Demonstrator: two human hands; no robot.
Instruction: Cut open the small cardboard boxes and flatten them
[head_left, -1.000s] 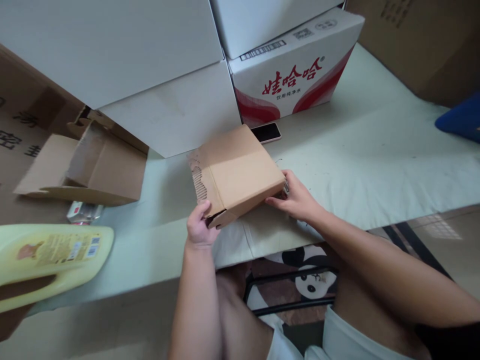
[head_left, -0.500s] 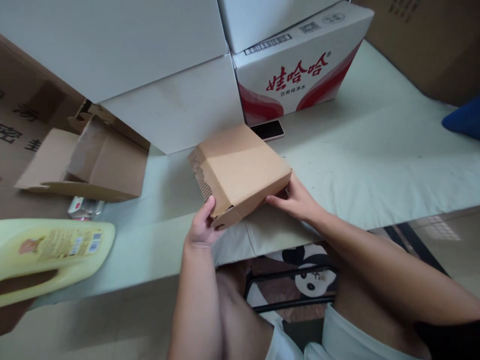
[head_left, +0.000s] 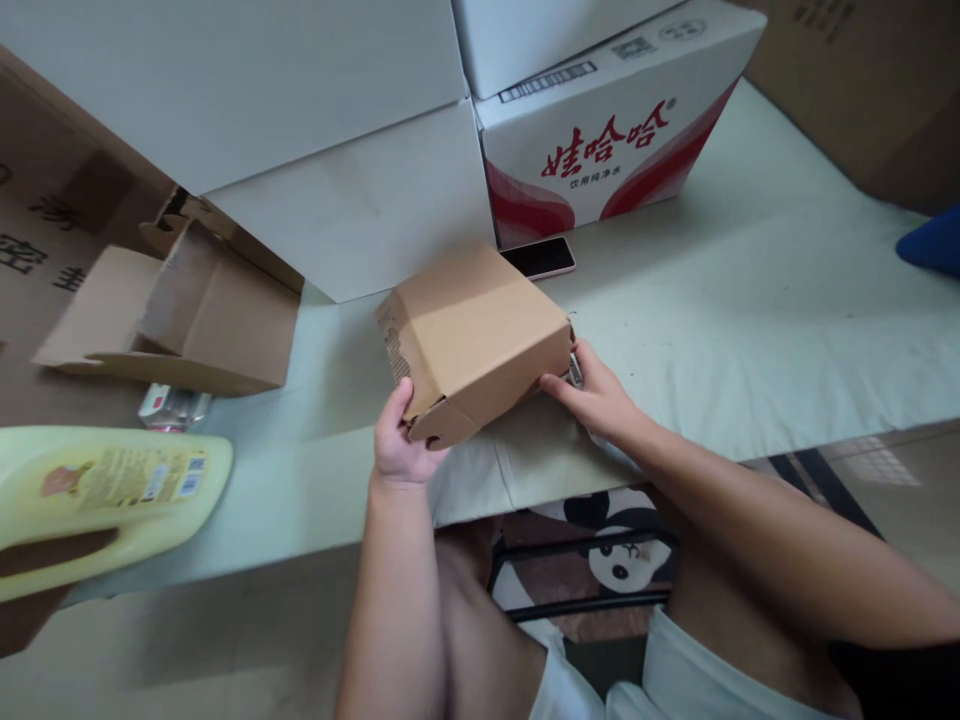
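Note:
A small brown cardboard box [head_left: 487, 320] is tilted over the front part of the table, its plain top and front side facing me. At its near left corner my left hand [head_left: 405, 440] grips it, thumb on the torn, corrugated left edge. My right hand [head_left: 596, 395] closes on the near right corner, thumb at the lower edge and fingers partly hidden behind. A small pale, shiny thing [head_left: 576, 370] shows between those fingers and the box; its kind is unclear.
A phone [head_left: 540, 258] lies before a white-and-red carton [head_left: 600, 180]. White boxes [head_left: 360, 210] stand behind. Leftward are an open cardboard box [head_left: 232, 310], a clear plastic item [head_left: 176, 408] and a yellow jug [head_left: 150, 490]. The pale cloth-covered table [head_left: 735, 330] ends near my knees.
The box has tipped so more of its front side shows, and its near right corner has shifted slightly left. The pale, shiny thing now shows by my right fingers.

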